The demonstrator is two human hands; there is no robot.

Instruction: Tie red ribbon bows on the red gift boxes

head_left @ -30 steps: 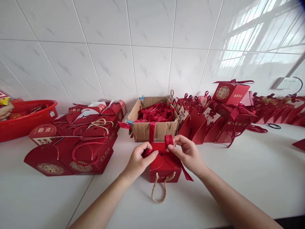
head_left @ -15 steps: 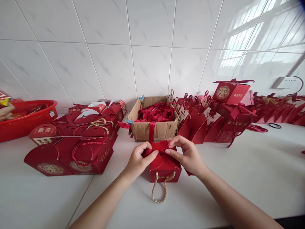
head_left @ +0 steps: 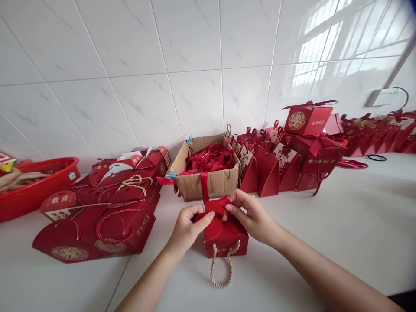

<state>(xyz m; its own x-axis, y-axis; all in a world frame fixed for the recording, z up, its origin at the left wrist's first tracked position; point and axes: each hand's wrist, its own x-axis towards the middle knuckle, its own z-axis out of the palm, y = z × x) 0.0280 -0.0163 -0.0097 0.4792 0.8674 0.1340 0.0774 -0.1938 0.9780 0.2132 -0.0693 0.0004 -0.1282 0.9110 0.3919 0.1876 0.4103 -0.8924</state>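
A small red gift box (head_left: pixel 224 236) stands on the white tabletop in front of me, a twisted gold rope handle (head_left: pixel 221 285) hanging from its near side. Red ribbon (head_left: pixel 224 201) lies across its top. My left hand (head_left: pixel 188 221) pinches one part of the ribbon at the box's left edge, thumb on top. On the right, my right hand (head_left: pixel 251 214) pinches a loop of the same ribbon between thumb and fingers. The fingers partly hide how the ribbon crosses.
Behind the gift box stands a cardboard box (head_left: pixel 188 186) of red ribbons. Red gift boxes (head_left: pixel 87 234) cluster at left, beside a red basin (head_left: pixel 61 173). More red boxes (head_left: pixel 268 171) line the wall at right, some stacked. A black ring (head_left: pixel 377 157) lies on the table.
The camera view has tilted and shifted slightly. My right hand has drawn its ribbon loop a little, with its fingers closer together. My left hand keeps its pinch.
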